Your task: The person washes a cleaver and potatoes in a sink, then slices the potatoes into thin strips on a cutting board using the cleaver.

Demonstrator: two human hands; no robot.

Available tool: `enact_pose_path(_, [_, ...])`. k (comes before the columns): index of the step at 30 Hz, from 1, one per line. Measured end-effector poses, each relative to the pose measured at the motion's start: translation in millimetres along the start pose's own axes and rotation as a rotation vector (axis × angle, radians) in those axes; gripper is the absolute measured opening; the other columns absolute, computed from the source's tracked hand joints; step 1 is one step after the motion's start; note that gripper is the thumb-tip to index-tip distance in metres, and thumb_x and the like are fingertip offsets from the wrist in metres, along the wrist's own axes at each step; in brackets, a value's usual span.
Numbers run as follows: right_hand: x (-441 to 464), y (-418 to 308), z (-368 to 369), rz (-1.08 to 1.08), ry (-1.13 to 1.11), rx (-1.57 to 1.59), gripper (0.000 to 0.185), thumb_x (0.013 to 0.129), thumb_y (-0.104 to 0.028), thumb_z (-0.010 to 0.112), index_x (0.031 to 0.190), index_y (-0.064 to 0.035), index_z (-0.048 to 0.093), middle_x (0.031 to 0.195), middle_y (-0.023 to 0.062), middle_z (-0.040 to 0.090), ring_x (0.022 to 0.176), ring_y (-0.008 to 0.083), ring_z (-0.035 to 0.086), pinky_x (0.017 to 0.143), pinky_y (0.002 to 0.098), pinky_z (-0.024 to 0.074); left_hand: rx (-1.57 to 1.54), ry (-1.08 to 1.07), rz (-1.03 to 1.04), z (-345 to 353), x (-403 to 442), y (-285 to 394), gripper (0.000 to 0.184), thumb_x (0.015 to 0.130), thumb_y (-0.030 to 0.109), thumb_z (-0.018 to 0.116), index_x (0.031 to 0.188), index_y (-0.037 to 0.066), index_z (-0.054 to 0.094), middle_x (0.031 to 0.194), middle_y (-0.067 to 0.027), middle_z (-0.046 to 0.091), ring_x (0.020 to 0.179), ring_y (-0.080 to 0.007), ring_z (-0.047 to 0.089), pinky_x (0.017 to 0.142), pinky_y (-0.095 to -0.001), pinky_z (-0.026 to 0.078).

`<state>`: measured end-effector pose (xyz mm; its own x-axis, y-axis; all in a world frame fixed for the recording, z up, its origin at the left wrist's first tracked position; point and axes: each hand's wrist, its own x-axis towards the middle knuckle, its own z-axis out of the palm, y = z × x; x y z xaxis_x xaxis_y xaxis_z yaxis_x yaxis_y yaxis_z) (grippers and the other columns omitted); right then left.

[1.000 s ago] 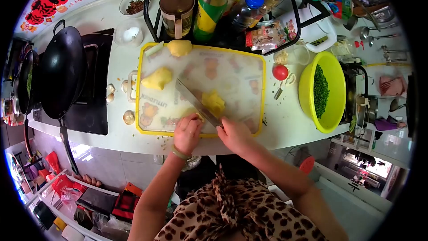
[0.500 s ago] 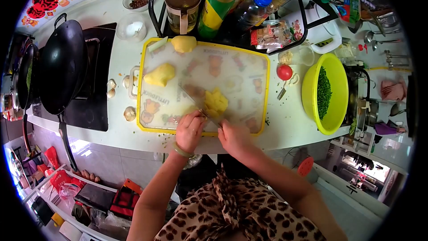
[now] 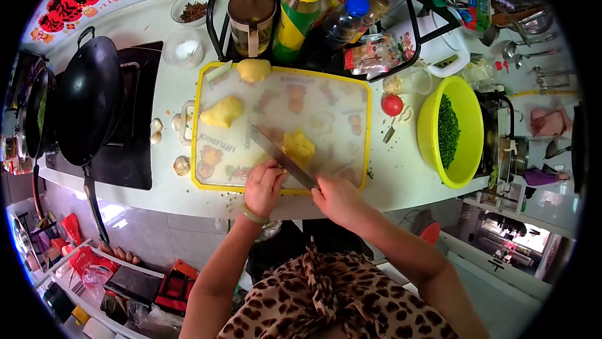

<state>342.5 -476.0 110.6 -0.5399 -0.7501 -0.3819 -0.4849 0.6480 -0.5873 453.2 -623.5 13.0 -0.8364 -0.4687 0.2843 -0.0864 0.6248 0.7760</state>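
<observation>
- The right hand (image 3: 338, 198) is closed around the handle of a long grey metal knife (image 3: 282, 156), its blade slanting away toward the far left.
- The left hand (image 3: 263, 185) has fingers bunched just beside the blade's near-left side; I cannot tell what they hold.
- Cut pale-yellow chunks (image 3: 299, 146) lie across the blade from the left hand, on a yellow-rimmed translucent plastic board (image 3: 338, 113).

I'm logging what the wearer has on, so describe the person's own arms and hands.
The left hand and right hand are ungloved; no sleeves cover the forearms. A pale greenish bangle circles the left wrist. The leopard-print top has dark spots on a lighter ground.
</observation>
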Motion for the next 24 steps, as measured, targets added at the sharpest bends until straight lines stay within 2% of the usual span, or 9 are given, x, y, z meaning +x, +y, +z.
enact_pose_path(5, [7.4,-0.1,9.4,0.011,-0.007,0.010,0.014,0.085,-0.014,0.056,0.082,-0.0007,0.052,0.064,0.0180,0.059,0.064,0.0401,0.059,0.059,0.0491,0.0467,-0.002,0.000,-0.012,0.7,-1.1,-1.0,0.016,0.071,0.002,0.070,0.084,0.004,0.062,0.097,-0.0114,0.062,0.087,-0.0314,0.060,0.074,-0.0384,0.050])
enact_pose_path(8, [16.1,0.1,31.4,-0.011,0.069,-0.004,0.014,0.085,-0.014,0.056,0.082,-0.0012,0.052,0.064,0.0179,0.058,0.063,0.0396,0.059,0.058,0.0490,0.0465,0.011,0.002,-0.010,-0.4,0.6,0.9,0.016,0.071,0.002,0.070,0.085,0.004,0.062,0.097,-0.0112,0.062,0.086,-0.0314,0.060,0.074,-0.0383,0.050])
enact_pose_path(14, [27.7,1.2,31.0,0.069,0.143,0.004,0.016,0.085,-0.017,0.057,0.084,-0.0016,0.052,0.070,0.0192,0.060,0.065,0.0394,0.060,0.059,0.0498,0.0465,0.006,0.010,0.020,0.8,2.7,-0.3,0.017,0.070,0.000,0.070,0.085,0.003,0.061,0.097,-0.0127,0.062,0.087,-0.0310,0.061,0.073,-0.0372,0.050])
enact_pose_path(19, [14.2,-7.8,-6.5,0.088,-0.075,-0.005,0.017,0.085,-0.017,0.056,0.085,-0.0003,0.052,0.072,0.0207,0.061,0.068,0.0408,0.060,0.062,0.0505,0.0464,-0.011,0.004,-0.025,0.6,1.1,-0.2,0.018,0.071,0.001,0.070,0.085,0.003,0.060,0.097,-0.0139,0.062,0.088,-0.0318,0.060,0.074,-0.0381,0.049])
enact_pose_path(24, [4.1,-2.6,-6.3,0.039,-0.051,0.027,0.016,0.085,-0.015,0.054,0.083,0.0003,0.053,0.070,0.0210,0.060,0.068,0.0411,0.060,0.063,0.0503,0.0466,-0.003,0.010,0.004,-0.3,2.2,-0.1,0.018,0.071,0.001,0.071,0.085,0.003,0.060,0.098,-0.0132,0.062,0.087,-0.0315,0.061,0.073,-0.0377,0.050])
